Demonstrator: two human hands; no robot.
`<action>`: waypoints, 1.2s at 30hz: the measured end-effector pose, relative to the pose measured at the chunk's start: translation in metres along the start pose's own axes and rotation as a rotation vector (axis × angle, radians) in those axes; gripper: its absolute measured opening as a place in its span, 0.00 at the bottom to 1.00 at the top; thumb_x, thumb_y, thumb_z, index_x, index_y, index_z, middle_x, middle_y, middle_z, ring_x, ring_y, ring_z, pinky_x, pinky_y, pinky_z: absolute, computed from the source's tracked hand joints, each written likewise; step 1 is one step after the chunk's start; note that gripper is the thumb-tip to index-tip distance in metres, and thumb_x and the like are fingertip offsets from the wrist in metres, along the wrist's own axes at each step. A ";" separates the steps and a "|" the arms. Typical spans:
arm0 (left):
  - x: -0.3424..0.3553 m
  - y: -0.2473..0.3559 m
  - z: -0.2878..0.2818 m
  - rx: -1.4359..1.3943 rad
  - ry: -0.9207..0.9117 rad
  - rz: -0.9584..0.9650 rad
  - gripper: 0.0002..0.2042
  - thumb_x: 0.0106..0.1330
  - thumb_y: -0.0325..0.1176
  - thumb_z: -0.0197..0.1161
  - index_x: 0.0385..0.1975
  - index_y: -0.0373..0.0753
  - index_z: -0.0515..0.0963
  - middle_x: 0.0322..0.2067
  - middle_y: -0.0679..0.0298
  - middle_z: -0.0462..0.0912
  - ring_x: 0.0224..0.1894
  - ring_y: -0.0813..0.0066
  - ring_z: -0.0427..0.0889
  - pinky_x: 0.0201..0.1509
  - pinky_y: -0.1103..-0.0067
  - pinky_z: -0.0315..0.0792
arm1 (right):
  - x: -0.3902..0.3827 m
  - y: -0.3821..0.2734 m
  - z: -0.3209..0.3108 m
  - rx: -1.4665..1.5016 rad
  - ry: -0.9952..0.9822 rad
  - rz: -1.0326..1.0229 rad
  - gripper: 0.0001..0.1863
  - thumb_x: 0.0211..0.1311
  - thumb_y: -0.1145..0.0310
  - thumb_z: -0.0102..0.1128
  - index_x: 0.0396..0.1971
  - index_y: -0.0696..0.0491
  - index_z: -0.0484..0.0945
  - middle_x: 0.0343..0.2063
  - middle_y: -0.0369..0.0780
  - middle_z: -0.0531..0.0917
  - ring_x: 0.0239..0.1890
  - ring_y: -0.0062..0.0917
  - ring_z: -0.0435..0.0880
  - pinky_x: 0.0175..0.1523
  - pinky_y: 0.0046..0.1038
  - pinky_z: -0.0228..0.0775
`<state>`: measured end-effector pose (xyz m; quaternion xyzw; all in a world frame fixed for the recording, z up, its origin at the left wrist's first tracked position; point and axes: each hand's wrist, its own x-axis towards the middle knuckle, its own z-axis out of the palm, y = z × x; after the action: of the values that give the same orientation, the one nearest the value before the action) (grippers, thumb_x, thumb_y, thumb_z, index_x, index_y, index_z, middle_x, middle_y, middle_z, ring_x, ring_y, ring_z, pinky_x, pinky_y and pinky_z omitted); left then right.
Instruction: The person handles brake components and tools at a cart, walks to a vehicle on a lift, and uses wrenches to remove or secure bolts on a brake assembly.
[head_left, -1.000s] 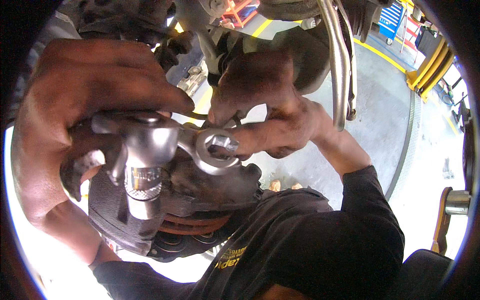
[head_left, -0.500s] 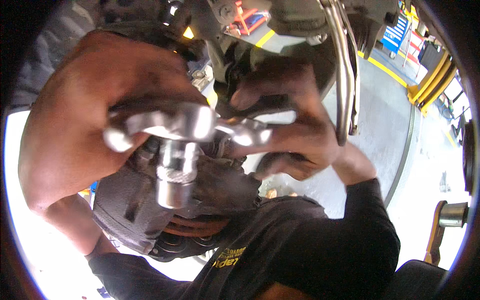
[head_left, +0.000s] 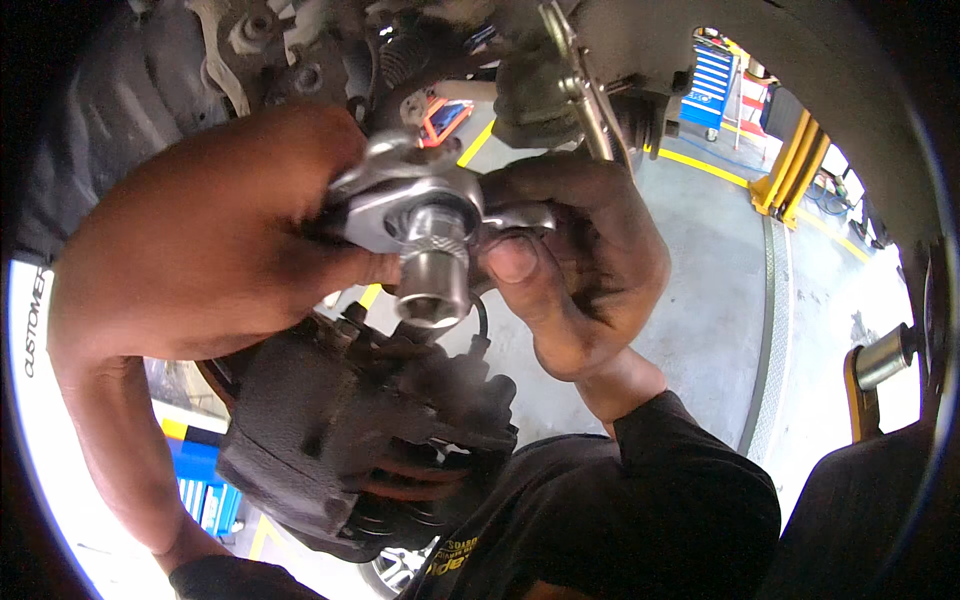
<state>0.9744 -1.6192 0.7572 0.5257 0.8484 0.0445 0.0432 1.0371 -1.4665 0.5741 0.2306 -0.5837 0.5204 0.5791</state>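
Note:
A chrome ratchet (head_left: 375, 212) with a knurled socket (head_left: 433, 285) is held in my left hand (head_left: 200, 240), whose fingers are closed round it. The open mouth of the socket faces down and toward me. Close on its right, my right hand (head_left: 610, 270) pinches a shiny chrome wrench (head_left: 520, 217) between thumb and curled fingers; only its end shows. Both tools hang in the air close together; whether they touch is unclear. Below the hands sits a dark, dirty brake caliper (head_left: 345, 430).
Dark suspension parts (head_left: 300, 60) fill the upper left. A metal rod-like part (head_left: 585, 95) hangs above my right hand. Beyond are a yellow lift post (head_left: 790, 170), a blue tool cabinet (head_left: 707, 85) and grey floor (head_left: 705, 300). A lift arm part (head_left: 880, 360) stands at right.
The ratchet and socket have moved up and to the right, and the socket's mouth now shows. My right hand has turned, its thumb now against the wrench. The view has shifted, showing more of the caliper.

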 end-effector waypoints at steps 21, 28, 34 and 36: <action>0.001 -0.021 -0.026 0.238 -0.103 0.161 0.14 0.60 0.27 0.72 0.46 0.36 0.83 0.22 0.64 0.84 0.22 0.79 0.80 0.27 0.77 0.72 | 0.042 -0.061 -0.021 -0.393 0.677 -0.314 0.15 0.76 0.62 0.55 0.44 0.61 0.81 0.37 0.49 0.88 0.31 0.30 0.89 0.30 0.30 0.84; -0.005 -0.011 -0.018 0.184 0.011 0.178 0.13 0.56 0.31 0.77 0.40 0.36 0.86 0.32 0.61 0.88 0.36 0.74 0.84 0.42 0.76 0.75 | 0.005 -0.073 -0.064 -0.242 0.501 -0.259 0.19 0.80 0.60 0.46 0.50 0.61 0.76 0.41 0.54 0.87 0.39 0.34 0.89 0.38 0.31 0.84; -0.003 -0.045 -0.011 0.184 0.035 0.338 0.12 0.57 0.29 0.76 0.40 0.36 0.86 0.39 0.59 0.87 0.40 0.69 0.85 0.46 0.75 0.75 | -0.053 -0.050 -0.020 -0.071 0.216 0.135 0.13 0.77 0.63 0.54 0.40 0.57 0.67 0.26 0.42 0.80 0.22 0.22 0.78 0.28 0.24 0.69; 0.003 -0.049 -0.010 0.206 0.002 0.449 0.11 0.56 0.29 0.74 0.38 0.35 0.86 0.39 0.58 0.87 0.41 0.67 0.86 0.47 0.74 0.75 | -0.059 -0.050 -0.021 0.042 0.029 0.449 0.08 0.74 0.70 0.58 0.41 0.59 0.73 0.28 0.38 0.80 0.26 0.18 0.78 0.32 0.23 0.70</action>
<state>0.9287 -1.6381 0.7609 0.7027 0.7104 -0.0333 -0.0223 1.1028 -1.4857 0.5327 0.0994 -0.6011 0.6516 0.4519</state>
